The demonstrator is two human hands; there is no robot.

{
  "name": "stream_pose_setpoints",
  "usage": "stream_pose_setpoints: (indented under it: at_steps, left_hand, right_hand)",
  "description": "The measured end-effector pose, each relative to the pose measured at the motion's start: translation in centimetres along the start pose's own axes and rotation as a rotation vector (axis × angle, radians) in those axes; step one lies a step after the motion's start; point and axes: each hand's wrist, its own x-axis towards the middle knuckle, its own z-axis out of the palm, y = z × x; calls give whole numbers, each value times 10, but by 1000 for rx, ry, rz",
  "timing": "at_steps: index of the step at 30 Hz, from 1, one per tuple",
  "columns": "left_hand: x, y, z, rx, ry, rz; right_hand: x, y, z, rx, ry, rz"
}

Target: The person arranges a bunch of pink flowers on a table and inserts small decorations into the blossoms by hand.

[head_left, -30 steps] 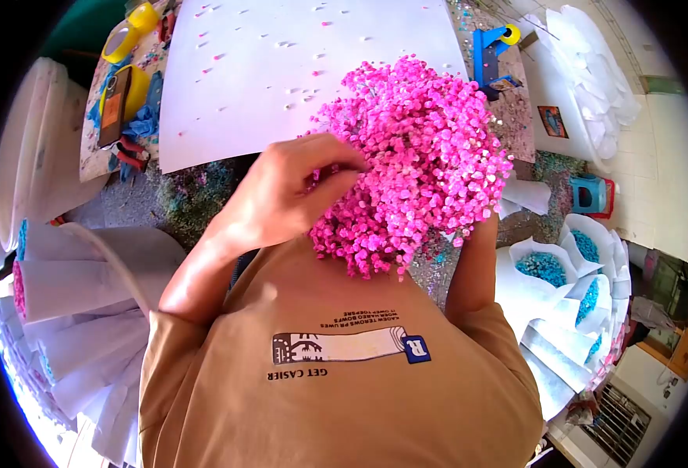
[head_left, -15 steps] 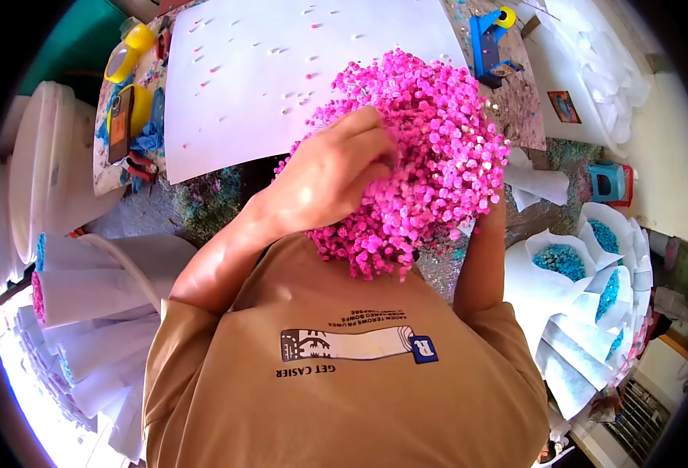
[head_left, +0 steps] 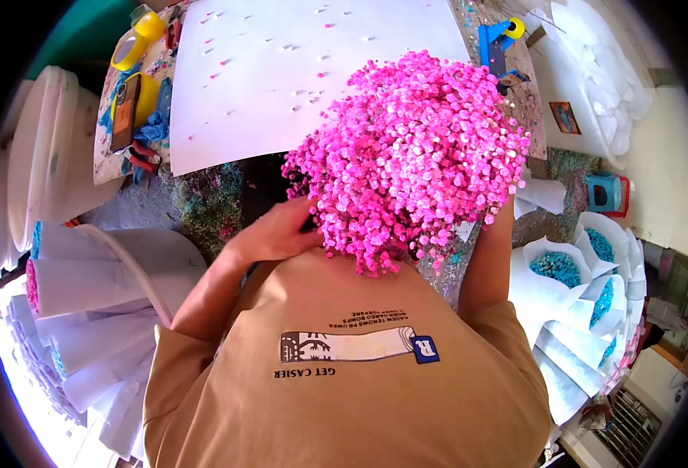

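Observation:
A large round bunch of bright pink baby's breath (head_left: 414, 156) is held up in front of my chest. My right forearm runs up behind its lower right side; the right hand is hidden behind the blossoms, on the side where the bunch is held up. At the lower left edge of the flowers is my left hand (head_left: 278, 230). Its thumb and forefinger stand apart with a dark gap between them, and the fingertips go out of sight beside the blossoms. The stems cannot be seen.
A white sheet (head_left: 242, 93) with scattered petals covers the table. A phone (head_left: 125, 111), yellow tape rolls (head_left: 129, 51) and pliers (head_left: 143, 156) lie left; a blue tape dispenser (head_left: 494, 48) stands right. Wrapped blue bouquets (head_left: 556, 267) and a blue stool (head_left: 605, 193) are at right; paper-wrapped bundles (head_left: 98, 285) at left.
My left hand has left the top of the blossoms and come down to their lower left edge. The bunch has shifted slightly right and shows more of its top.

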Motion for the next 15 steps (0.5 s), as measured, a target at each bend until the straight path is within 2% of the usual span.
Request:
stream_pose_setpoints:
  at_steps: [1,3,4,7,11,13,14,15]
  left_hand:
    - [5,18,3,-164,1,-27]
    - [14,27,2,-82,35,65]
    - [20,30,4,18,129,182]
    - [17,67,-12,-124,243,255]
    - [1,50,-50,-236,419,298]
    - [-8,51,-77,-318,582,57]
    - [-13,33,-86,-36,771,32]
    - [-20,36,-90,110,934,54]
  right_hand:
    - [0,-4,-1,-9,10,-11]
    - [1,-19,-4,-28,47,-59]
    - [0,-28,-6,-37,71,-86]
    - [-6,-67,-10,-56,140,-193]
    - [-15,-96,1,-46,163,-241]
    - [-7,-76,14,-100,110,-136]
    - [-1,-59,24,-123,67,-88]
    - [7,-40,35,-190,-42,-49]
